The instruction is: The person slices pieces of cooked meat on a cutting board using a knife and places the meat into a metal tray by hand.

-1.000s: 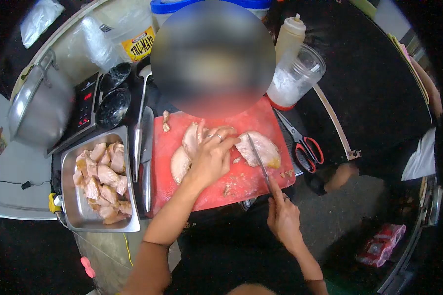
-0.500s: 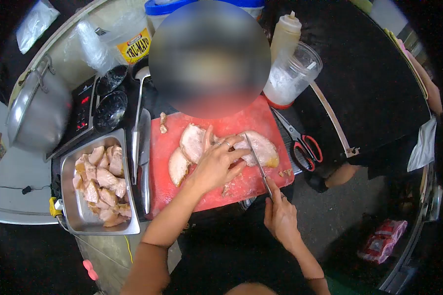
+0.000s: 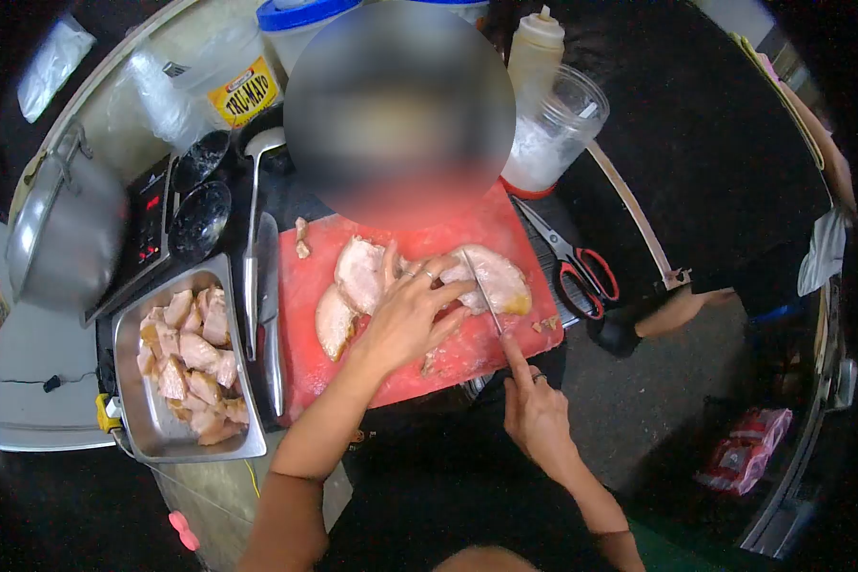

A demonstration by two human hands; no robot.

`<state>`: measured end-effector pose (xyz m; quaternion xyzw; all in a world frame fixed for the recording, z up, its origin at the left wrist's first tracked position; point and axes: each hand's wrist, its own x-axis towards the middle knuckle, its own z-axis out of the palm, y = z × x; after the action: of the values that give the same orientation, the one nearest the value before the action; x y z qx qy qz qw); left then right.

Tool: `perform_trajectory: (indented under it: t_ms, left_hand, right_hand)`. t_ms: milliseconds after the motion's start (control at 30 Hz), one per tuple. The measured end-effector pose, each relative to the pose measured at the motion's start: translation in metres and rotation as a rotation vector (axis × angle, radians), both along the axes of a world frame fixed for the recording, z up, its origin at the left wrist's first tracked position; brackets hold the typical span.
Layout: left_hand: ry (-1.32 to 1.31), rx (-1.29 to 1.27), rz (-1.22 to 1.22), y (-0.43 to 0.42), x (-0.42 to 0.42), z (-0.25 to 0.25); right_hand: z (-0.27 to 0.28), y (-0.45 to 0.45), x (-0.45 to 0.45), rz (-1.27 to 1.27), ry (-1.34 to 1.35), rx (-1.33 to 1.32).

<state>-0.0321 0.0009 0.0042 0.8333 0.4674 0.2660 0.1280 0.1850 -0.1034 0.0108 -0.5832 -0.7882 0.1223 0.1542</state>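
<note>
My left hand (image 3: 412,307) presses its fingertips onto a pale slice of cooked meat (image 3: 505,278), holding it against the red cutting board (image 3: 419,381). In my right hand (image 3: 539,412) is a knife (image 3: 484,292), its handle mostly hidden in my grip and the forefinger stretched along it. The blade lies across the slice, just right of my left fingers. Two more meat slices, one upper (image 3: 360,270) and one lower (image 3: 335,322), rest to the left of my left hand. Small meat scraps (image 3: 302,238) lie near the board's upper left.
Left of the board are a second knife (image 3: 270,324), a ladle (image 3: 253,238) and a metal tray (image 3: 186,452) of meat chunks. Beyond stand an induction cooker (image 3: 153,214) and a big pot (image 3: 71,229). Scissors (image 3: 574,267), a plastic jar (image 3: 548,143) and a squeeze bottle (image 3: 537,52) are at right.
The whole view has shifted slightly. My right hand and knife have moved a little relative to the slice, with the forefinger now reaching further along the knife. My left hand keeps its place on the meat.
</note>
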Motion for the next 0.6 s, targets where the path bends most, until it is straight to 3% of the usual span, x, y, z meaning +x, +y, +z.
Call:
perform_trajectory:
  t_ms: [167,433,600]
  left_hand:
    - [-0.013,-0.011,0.0,0.001,0.0,-0.001]
    - [-0.075,-0.033,0.029,0.006,0.006,0.006]
    - [-0.09,-0.163,0.06,0.02,0.01,0.011]
  right_hand:
    - [0.002,0.0,-0.001,-0.006,0.004,-0.041]
    - [0.042,-0.014,0.034,-0.25,0.398,-0.152]
    - [0.033,-0.014,0.055,-0.26,0.409,-0.095]
